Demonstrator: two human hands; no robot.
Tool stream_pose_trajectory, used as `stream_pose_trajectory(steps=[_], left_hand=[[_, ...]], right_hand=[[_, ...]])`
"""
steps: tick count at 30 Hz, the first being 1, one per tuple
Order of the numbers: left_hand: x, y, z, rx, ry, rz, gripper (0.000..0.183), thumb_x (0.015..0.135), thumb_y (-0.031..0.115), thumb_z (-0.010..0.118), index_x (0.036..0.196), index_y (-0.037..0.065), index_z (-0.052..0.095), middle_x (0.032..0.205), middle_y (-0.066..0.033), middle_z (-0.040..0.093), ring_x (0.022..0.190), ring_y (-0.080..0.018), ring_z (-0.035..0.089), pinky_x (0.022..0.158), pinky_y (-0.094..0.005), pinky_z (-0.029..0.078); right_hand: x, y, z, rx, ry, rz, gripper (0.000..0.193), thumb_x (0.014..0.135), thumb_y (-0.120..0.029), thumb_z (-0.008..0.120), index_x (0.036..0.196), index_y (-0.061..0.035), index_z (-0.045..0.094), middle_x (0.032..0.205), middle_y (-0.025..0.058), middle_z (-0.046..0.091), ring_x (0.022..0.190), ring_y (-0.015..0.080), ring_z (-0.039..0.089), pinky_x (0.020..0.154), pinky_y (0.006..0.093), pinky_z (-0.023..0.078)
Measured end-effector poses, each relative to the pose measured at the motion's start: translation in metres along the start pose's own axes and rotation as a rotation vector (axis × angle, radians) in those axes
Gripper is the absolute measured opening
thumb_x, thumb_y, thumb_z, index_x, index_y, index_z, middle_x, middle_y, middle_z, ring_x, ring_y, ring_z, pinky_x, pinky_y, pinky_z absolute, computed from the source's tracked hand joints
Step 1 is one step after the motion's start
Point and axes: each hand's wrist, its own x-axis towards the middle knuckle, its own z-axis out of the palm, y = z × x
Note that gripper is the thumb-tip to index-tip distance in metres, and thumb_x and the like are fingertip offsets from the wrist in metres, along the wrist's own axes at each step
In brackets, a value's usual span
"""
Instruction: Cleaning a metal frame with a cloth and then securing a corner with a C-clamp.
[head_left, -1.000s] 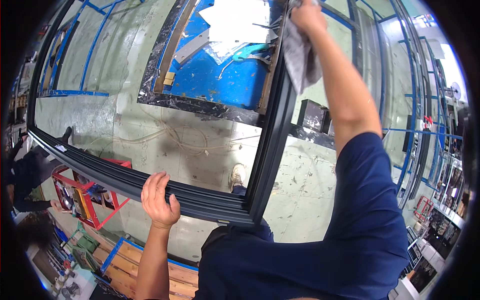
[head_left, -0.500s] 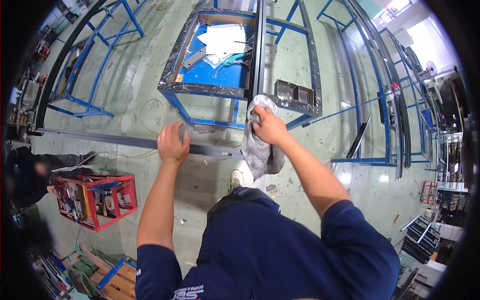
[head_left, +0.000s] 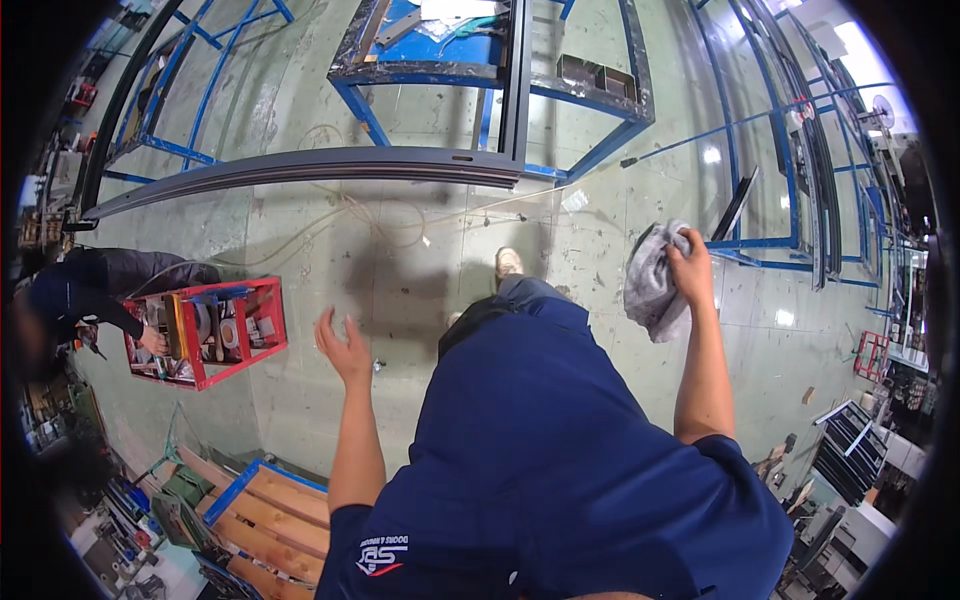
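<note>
1. Workshop: pale green, scuffed floor [head_left: 590,262] beneath me, racks and clutter toward the edges of view.
2. My right hand [head_left: 690,268]: clamped on one grey cloth [head_left: 652,290], bunched at its top, held out to my right above the floor. Elbow bent, forearm pointing ahead.
3. My left hand [head_left: 345,350]: fingers apart and curved, pointing ahead, forearm raised. One small metal object [head_left: 378,366] lies on the floor just beside the wrist.
4. Ahead, well apart from both hands: one dark frame [head_left: 350,165], a long bar running left from its near corner. Its right side crosses one blue-legged stand [head_left: 420,74].
5. On that stand: one dark box [head_left: 606,78] with two compartments.
6. Between me and the frame: a pale hose [head_left: 480,209] loops over the floor.
7. Left: one red rack [head_left: 243,335] of tools; one co-worker [head_left: 70,285] reaches into it.
8. Behind left: one wooden pallet [head_left: 270,510].
</note>
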Motion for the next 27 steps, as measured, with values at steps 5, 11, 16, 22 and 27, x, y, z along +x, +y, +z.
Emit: stream_pose_trajectory(steps=[5,11,16,22,27], left_hand=[[-0.08,-0.017,-0.026,0.172,-0.002,-0.206,0.032,0.098,0.021,0.061,0.122,0.001,0.058,0.117,-0.0144,0.062,0.109,-0.0291,0.057,0.099,-0.0404,0.042],[-0.042,0.103,0.016,-0.231,-0.094,-0.355,0.025,0.104,0.019,0.051,0.12,0.001,0.059,0.098,-0.0063,0.057,0.076,-0.0123,0.055,0.072,-0.0282,0.049],[0.005,0.212,0.085,-0.275,0.039,-0.024,0.028,0.098,0.01,0.059,0.125,0.003,0.058,0.114,-0.0115,0.06,0.105,-0.0225,0.058,0.095,-0.0336,0.047],[0.078,0.329,0.138,0.156,-0.138,0.374,0.042,0.09,0.027,0.071,0.126,0.007,0.062,0.138,-0.0146,0.055,0.136,-0.0408,0.04,0.115,-0.0514,0.029],[0.106,0.332,0.167,0.37,-0.425,0.187,0.055,0.093,0.049,0.06,0.13,0.008,0.062,0.141,-0.0145,0.055,0.139,-0.0391,0.039,0.119,-0.0588,0.017]], right_hand=[[0.035,0.008,-0.001,0.006,0.07,0.017,0.039,0.086,-0.019,0.07,0.122,-0.005,0.061,0.114,0.0224,0.068,0.11,0.0361,0.066,0.094,0.0392,0.05],[0.107,-0.027,0.015,0.231,0.115,-0.224,0.04,0.088,-0.021,0.071,0.122,-0.003,0.06,0.117,0.0212,0.068,0.111,0.0328,0.066,0.095,0.0373,0.049],[0.16,-0.07,0.001,0.362,0.07,-0.437,0.042,0.089,-0.02,0.07,0.124,0.0003,0.059,0.117,0.0199,0.067,0.109,0.0295,0.065,0.095,0.0353,0.049],[0.211,-0.04,-0.008,0.366,-0.004,-0.611,0.04,0.085,-0.018,0.07,0.122,-0.0051,0.06,0.122,0.0215,0.061,0.117,0.0406,0.058,0.099,0.0447,0.047],[0.238,-0.015,-0.044,0.352,-0.011,-0.488,0.035,0.085,-0.019,0.071,0.117,-0.0089,0.061,0.112,0.0174,0.061,0.107,0.0387,0.06,0.089,0.0422,0.05]])
